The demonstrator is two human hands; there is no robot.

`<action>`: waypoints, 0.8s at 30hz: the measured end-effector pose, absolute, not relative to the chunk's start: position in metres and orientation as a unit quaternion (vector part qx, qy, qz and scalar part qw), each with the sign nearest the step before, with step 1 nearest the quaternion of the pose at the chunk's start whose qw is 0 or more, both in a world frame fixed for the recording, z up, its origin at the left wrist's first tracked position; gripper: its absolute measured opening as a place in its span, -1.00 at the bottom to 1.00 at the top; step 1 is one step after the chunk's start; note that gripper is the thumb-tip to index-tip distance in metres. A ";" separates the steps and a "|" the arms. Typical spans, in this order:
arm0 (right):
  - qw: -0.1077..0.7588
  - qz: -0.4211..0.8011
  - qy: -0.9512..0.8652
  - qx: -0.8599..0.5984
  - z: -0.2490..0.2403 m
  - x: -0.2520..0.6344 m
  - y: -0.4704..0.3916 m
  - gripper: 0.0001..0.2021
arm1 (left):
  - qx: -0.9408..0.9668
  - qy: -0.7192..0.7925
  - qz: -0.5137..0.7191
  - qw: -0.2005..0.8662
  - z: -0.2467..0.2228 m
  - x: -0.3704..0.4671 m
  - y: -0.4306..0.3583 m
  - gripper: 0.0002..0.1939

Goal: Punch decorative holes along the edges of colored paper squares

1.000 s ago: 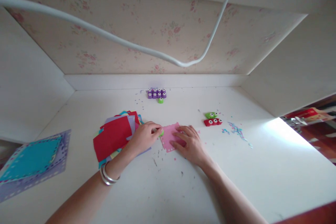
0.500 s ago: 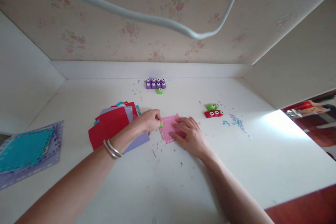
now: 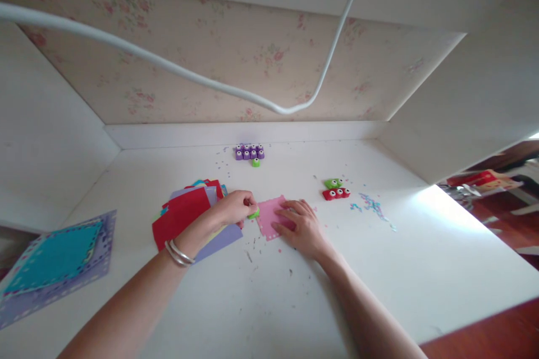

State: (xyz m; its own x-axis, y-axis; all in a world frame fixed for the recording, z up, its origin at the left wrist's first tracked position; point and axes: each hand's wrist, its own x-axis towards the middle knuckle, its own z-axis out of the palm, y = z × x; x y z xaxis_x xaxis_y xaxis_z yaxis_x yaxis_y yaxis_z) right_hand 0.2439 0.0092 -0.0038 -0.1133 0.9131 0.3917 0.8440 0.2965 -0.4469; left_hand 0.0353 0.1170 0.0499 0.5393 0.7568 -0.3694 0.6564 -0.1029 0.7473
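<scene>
A pink paper sheet (image 3: 268,216) with punched edges lies flat on the white table. My right hand (image 3: 304,229) rests on its right part, fingers spread and pressing lightly. At the sheet's left edge, my left hand (image 3: 236,207) is closed on a small green craft punch (image 3: 254,213), thumb on top; part of the punch is hidden by the fingers. Under and beside my left wrist is a fanned pile of coloured paper, with a red sheet (image 3: 181,216) uppermost.
Purple craft punches (image 3: 250,153) stand in rows at the back, a single green punch (image 3: 256,162) in front. Green punches (image 3: 333,183) and red punches (image 3: 337,194) sit on the right beside paper confetti (image 3: 373,206). Punched blue sheets (image 3: 56,255) lie far left. A white cable (image 3: 219,85) hangs in front.
The camera view has tilted upward, so everything appears lower. My left hand and the green punch have shifted slightly left at the pink sheet's edge. My right hand stays on the sheet.
</scene>
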 end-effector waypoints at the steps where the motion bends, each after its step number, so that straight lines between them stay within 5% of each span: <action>1: 0.308 0.057 -0.744 -0.590 -0.003 0.244 0.009 -0.76 | 0.746 0.474 0.057 0.464 0.052 0.032 0.116 -0.82; 15: 0.296 0.081 -0.752 -0.584 0.004 0.251 0.005 -0.75 | 0.887 0.404 0.136 0.178 0.052 0.029 0.123 -0.83; 24: 0.304 0.074 -0.745 -0.589 0.001 0.252 0.009 -0.73 | 0.958 0.195 0.103 0.186 0.071 0.160 0.149 -0.76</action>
State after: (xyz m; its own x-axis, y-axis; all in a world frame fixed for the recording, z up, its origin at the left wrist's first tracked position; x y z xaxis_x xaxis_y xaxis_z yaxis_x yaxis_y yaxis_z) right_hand 0.2524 0.0086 0.0014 -0.1215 0.9226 0.3662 0.8321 0.2958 -0.4691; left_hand 0.1601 0.1495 0.0707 0.9030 0.4111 0.1249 0.3345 -0.8551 0.3961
